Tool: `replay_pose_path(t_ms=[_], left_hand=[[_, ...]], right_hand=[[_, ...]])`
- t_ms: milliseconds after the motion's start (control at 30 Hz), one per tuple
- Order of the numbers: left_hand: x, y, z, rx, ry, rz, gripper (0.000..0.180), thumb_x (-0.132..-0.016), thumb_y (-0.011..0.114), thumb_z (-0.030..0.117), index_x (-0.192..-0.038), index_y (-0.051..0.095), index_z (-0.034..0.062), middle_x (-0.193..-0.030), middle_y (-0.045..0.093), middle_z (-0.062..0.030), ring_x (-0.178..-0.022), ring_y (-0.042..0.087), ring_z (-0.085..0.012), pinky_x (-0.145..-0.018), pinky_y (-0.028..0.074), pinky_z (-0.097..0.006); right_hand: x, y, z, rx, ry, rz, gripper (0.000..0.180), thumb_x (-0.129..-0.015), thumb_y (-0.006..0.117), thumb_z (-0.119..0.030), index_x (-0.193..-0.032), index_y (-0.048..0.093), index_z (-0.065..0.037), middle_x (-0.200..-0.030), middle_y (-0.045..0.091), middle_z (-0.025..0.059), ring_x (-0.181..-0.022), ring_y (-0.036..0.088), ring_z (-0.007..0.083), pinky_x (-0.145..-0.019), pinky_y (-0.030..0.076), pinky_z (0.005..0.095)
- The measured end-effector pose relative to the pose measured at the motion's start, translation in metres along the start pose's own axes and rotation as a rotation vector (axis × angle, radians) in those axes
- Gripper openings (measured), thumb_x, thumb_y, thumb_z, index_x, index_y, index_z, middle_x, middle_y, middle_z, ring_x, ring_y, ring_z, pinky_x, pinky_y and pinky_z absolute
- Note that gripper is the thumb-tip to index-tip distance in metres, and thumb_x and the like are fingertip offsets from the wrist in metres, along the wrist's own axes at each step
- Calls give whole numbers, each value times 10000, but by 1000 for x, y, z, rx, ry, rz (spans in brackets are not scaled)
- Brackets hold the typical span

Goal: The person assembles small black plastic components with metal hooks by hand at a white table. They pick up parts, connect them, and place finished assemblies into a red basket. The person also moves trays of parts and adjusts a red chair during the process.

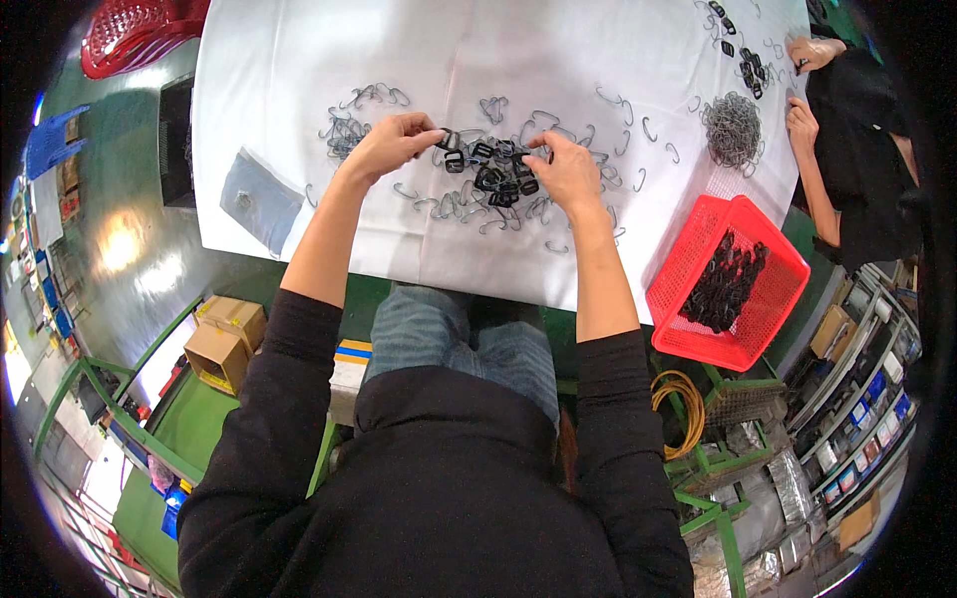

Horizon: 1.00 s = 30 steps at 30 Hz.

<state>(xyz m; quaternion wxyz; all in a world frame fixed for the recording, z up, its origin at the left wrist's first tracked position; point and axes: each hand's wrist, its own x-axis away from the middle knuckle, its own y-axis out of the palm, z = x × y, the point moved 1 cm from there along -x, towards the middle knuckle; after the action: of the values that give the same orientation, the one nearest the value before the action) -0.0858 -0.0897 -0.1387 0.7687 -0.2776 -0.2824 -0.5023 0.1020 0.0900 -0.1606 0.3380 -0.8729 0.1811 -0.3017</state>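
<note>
A desk (329,40) under a white cloth filled the upper middle of the view. At its right edge sat a co-worker (865,149) in black, both hands at the border of the cloth. A red perforated plastic basket (681,234) stood at the desk's near right corner, with dark pieces (723,284) heaped inside. A flat blue-grey bag (261,202) lay toward the left.

The person's left hand (392,143) reached over the desk, its fingers pinched on a small black buckle (450,138). The right hand (568,167) was at the other side, thumb and forefinger drawn close together by the pile; whether they gripped a piece, I cannot tell. Between and just below the hands lay a pile of black buckles (503,181), with bent wire hooks (454,205) scattered around it. A denser round heap of wire hooks (733,132) lay near the co-worker.
</note>
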Motion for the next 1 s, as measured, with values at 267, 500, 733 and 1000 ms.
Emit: replay_pose_path(t_ms=[267, 500, 733, 1000], left_hand=[[23, -12, 2, 943, 330, -222, 338, -943, 432, 320, -888, 557, 10, -900, 549, -107, -703, 532, -168, -478, 392, -205], [7, 26, -22, -38, 137, 335, 210, -820, 668, 283, -902, 688, 90, -614, 539, 8, -552, 485, -93, -492, 381, -251], [7, 47, -37, -217, 170, 287, 187, -756, 692, 254, -860, 683, 98, -622, 563, -50, -598, 541, -164, -547, 409, -324], [18, 17, -28, -101, 15, 137, 226, -785, 695, 244, -852, 633, 38, -586, 482, 58, -541, 455, -78, -483, 336, -203]], right_hand=[[8, -20, 7, -354, 60, -140, 201, -707, 709, -177, -820, 688, -11, -667, 630, 57, -631, 567, 132, -580, 428, 279], [29, -28, 33, -427, 312, -71, 194, -704, 700, -197, -794, 685, -26, -648, 622, 40, -586, 553, 130, -549, 417, 259], [55, -45, 41, -1604, 80, -295, 209, -831, 569, -114, -1003, 565, 6, -856, 535, 105, -608, 487, 144, -465, 351, 213], [-5, -10, -16, -326, -37, -101, 166, -789, 665, -209, -870, 650, -64, -673, 617, 62, -681, 610, 180, -600, 481, 315]])
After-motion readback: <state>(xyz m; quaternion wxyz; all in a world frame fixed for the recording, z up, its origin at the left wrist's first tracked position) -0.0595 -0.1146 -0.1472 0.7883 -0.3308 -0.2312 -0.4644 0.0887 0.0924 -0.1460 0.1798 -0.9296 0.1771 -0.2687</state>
